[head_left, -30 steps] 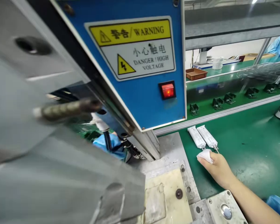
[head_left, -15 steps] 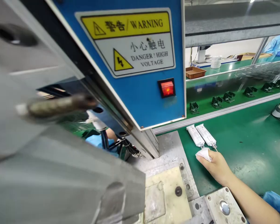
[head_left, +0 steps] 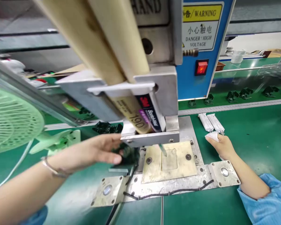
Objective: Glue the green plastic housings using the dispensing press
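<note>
My left hand (head_left: pixel 100 152) reaches in from the left and holds a small dark green part (head_left: pixel 128 154) just left of the beige fixture plate (head_left: pixel 154 165). Above the plate hangs a glue cartridge (head_left: pixel 140 117) in a metal bracket, its thin nozzle (head_left: pixel 162 150) pointing down at the plate's recess. On the green mat, my right hand (head_left: pixel 221 145) is closed round a small white piece (head_left: pixel 213 136). Two white tubes (head_left: pixel 211 122) lie just beyond it.
A blue machine housing (head_left: pixel 192 84) carries a high-voltage warning label and a lit red switch (head_left: pixel 201 67). Dark green parts (head_left: pixel 244 92) sit in a row on the conveyor behind. A green fan (head_left: pixel 11 120) stands at left. Metal button plates (head_left: pixel 224 172) flank the fixture.
The view has swung left, so the dispenser, fixture and fan now show. My left hand has come into view holding a dark part. My right hand stays by the white tubes.
</note>
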The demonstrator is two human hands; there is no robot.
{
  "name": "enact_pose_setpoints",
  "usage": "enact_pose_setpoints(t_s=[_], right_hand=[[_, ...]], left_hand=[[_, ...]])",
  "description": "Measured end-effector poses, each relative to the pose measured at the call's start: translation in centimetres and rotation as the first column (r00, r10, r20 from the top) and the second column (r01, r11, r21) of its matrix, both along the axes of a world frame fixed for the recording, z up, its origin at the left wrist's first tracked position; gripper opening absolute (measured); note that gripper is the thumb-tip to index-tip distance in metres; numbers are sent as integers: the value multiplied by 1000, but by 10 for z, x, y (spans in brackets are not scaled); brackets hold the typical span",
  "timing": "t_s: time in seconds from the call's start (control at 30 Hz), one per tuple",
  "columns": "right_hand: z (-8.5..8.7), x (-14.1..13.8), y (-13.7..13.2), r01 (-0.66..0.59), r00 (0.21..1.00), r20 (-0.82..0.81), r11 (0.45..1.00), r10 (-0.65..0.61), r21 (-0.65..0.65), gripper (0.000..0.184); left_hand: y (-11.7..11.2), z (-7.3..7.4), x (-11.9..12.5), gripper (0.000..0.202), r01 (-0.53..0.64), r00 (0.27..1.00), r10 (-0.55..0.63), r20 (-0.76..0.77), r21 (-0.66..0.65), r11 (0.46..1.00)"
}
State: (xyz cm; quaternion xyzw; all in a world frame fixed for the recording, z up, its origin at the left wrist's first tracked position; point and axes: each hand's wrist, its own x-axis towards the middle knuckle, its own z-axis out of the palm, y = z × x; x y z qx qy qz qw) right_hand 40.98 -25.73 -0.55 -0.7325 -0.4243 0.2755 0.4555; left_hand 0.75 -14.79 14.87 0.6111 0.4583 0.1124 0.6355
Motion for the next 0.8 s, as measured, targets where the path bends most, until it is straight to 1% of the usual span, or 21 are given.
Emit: enact_pose_setpoints(t_s=[0.03,0.07,0.1,0.17,0.2,0.27,0.33,0.37,0.47,0.57,0.63,0.7,0.77,0.8], right_hand=[[0,0,0,11,1000,7,1000,-11,-1,44],[1,1,-1,23,1000,13,1000,-23,-1,45],[2,1,-1,35,999,21,999,-35,-1,46],[4,1,-3,56,998,33,998,-56,5,49],[4,1,-3,63,997,38,998,-63,9,50],[6,2,-4,70,997,44,997,-71,17,51],[6,2,-5,74,996,46,997,-75,26,50],[5,2,-5,76,996,46,997,-77,31,50],[4,3,-5,81,996,35,996,-82,36,48],[2,3,-5,86,996,18,996,-86,28,47],[3,2,-4,88,996,10,996,-88,20,47],[5,0,-3,90,996,6,996,-90,13,48],[11,-1,-5,91,996,6,996,-91,8,49],[14,0,-8,92,996,6,996,-92,5,49]], left_hand=[[-14,-9,3,66,49,999,-48,15,-104,993],[-29,-18,9,71,98,995,-90,47,-221,970],[-43,-28,16,70,121,991,-97,91,-304,945],[-65,-44,35,63,101,990,-62,124,-347,933],[-71,-51,45,61,67,991,-23,131,-348,935],[-74,-59,63,59,-4,989,54,138,-343,939],[-68,-64,75,58,-40,979,101,177,-322,946],[-64,-65,79,56,-38,975,99,201,-286,957],[-52,-70,86,57,-19,968,49,245,-124,992],[-49,-77,87,66,-32,980,20,197,58,998],[-51,-82,88,68,-19,991,-8,135,196,980],[-53,-83,88,66,26,998,-45,51,316,948],[-55,-80,85,66,74,997,-56,-53,434,898],[-55,-77,82,69,101,992,-49,-117,494,864]])
